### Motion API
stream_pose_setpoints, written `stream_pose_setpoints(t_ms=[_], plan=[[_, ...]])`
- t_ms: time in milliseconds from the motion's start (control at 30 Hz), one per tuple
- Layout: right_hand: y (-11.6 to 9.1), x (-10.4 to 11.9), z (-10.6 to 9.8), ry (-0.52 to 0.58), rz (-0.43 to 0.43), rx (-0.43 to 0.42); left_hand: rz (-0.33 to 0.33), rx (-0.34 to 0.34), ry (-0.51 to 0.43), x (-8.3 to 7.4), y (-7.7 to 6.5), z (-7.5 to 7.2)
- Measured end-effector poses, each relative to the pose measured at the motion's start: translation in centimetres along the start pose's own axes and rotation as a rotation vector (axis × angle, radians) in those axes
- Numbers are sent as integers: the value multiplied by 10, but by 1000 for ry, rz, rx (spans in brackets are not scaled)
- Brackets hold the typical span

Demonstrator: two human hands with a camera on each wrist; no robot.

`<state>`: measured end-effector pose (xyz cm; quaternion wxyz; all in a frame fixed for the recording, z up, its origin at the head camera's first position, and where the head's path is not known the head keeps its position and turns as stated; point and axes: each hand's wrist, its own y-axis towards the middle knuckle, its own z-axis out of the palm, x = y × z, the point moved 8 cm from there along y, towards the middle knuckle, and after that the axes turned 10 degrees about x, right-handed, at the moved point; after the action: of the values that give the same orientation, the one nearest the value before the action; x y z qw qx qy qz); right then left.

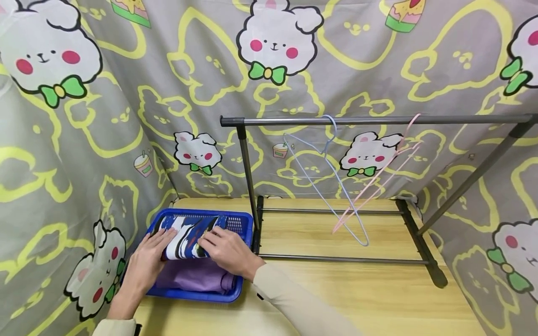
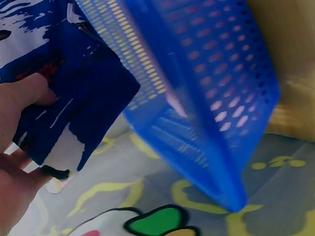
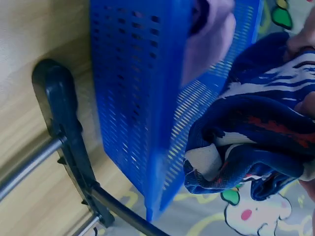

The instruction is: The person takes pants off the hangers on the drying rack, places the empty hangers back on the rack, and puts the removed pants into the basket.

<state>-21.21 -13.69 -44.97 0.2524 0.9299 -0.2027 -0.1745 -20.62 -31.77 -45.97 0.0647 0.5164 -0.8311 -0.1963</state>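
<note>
A folded garment (image 1: 185, 235) with a blue, white, black and red print is held above the blue plastic basket (image 1: 185, 296). My left hand (image 1: 143, 263) grips its left side; in the left wrist view the thumb lies on top and fingers sit beneath the cloth (image 2: 93, 93). With my right hand (image 1: 229, 251) I hold the right side, where the right wrist view shows rolled, layered folds (image 3: 246, 142). Below, a folded purple cloth (image 1: 191, 276) lies in the basket. The underside of the printed garment is hidden in the head view.
A dark metal clothes rack (image 1: 277, 122) stands on the wooden table (image 1: 336, 289), right of the basket. From its bar hang a blue hanger (image 1: 325, 156) and a pink hanger (image 1: 378, 179). Printed curtains (image 1: 361, 84) enclose the back and sides.
</note>
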Motion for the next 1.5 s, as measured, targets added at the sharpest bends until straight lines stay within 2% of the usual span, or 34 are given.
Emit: stream_pose_setpoints(t_ms=[167,367,433,533,600,700,867,933,1000,1067,1233,1367,1500], plan=[[3,13,22,-43,-14,44,-62,60,22,10,-11,18],[1,27,42,-67,-18,147,-149,183,53,15,-22,38],[1,29,46,-63,-11,193,-187,238,36,17,-23,42],[-1,32,50,-21,-10,288,-242,361,-13,21,-26,50],[-4,33,52,38,-7,361,-265,457,-70,22,-28,54],[-11,31,54,198,35,475,-273,571,-173,22,-30,58],[-22,23,59,548,173,591,-260,685,-337,17,-34,60],[-26,23,63,614,192,608,-246,688,-367,14,-36,61],[-28,24,65,633,190,623,-243,670,-365,13,-36,63],[-30,26,68,612,181,632,-254,646,-337,13,-34,64],[-29,30,70,538,178,663,-332,612,-274,16,-30,68],[-27,36,72,461,177,699,-332,577,-263,13,-29,67],[-25,40,72,407,177,699,-327,553,-233,11,-28,66]])
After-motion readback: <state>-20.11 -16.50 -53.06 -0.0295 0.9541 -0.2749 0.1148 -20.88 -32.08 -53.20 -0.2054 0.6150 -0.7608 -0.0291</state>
